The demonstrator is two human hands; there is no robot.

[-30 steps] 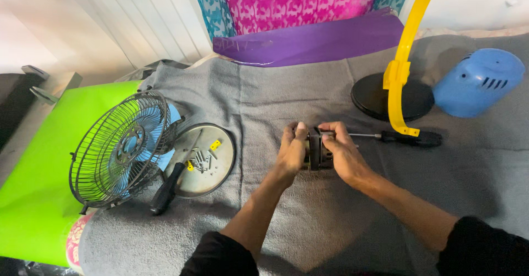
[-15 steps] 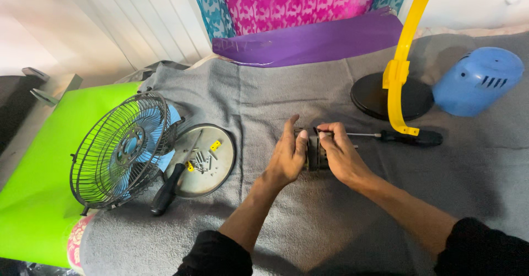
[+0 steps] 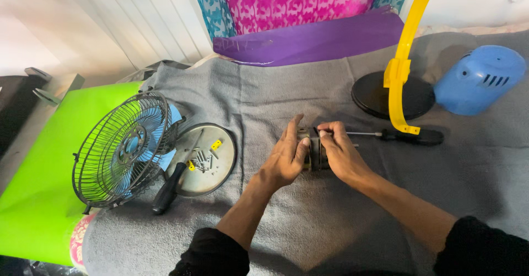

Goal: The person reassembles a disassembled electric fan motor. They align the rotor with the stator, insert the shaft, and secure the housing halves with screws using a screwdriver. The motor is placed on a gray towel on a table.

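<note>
Both hands close on the small fan motor (image 3: 313,153), which sits on the grey blanket (image 3: 286,232) mid-scene: the left hand (image 3: 285,160) braces its end, and the right hand (image 3: 340,153) keeps a closed grip on its other side. Best to hold it low and steady, near the screwdriver (image 3: 408,137), so no loose part rolls toward the screw-filled round metal plate (image 3: 220,168).

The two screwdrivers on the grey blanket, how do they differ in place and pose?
The screwdriver near the tray lies at a slant against the round metal tray beside the fan cage; only its black handle is plain. The screwdriver by the yellow stand lies level, its thin shaft showing, tip toward the right hand. Both have dark handles and lie unheld.
</note>
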